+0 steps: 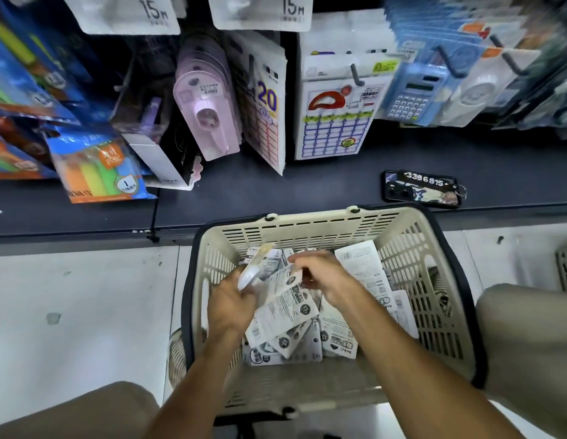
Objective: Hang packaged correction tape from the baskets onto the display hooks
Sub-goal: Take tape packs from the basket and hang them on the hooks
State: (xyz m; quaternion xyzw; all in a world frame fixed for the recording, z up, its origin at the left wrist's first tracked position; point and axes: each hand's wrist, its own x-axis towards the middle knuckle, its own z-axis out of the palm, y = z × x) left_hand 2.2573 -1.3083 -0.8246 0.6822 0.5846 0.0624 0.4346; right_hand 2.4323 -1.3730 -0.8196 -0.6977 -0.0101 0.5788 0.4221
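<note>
The person is mid-gather over the beige shopping basket (307, 224) on the floor, where the correction tape packs (286, 315) lie loose; probably best to square the hang holes into one stack before reaching for the display hooks (355, 75). Left hand (231, 304) grips a few packs, right hand (321, 274) has its fingers curled, pinching another. Readable: "15м" on hanging packs, "20" on a label sheet, "3396815" on the phone tag (426, 182).

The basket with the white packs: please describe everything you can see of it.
The basket is beige slotted plastic with a dark rim, standing upright on the pale floor below the dark shelf edge. White correction tape packs lie loose inside. Both hands reach in: the left hand holds several packs, and the right hand pinches one. Its near wall looks blurred.
</note>
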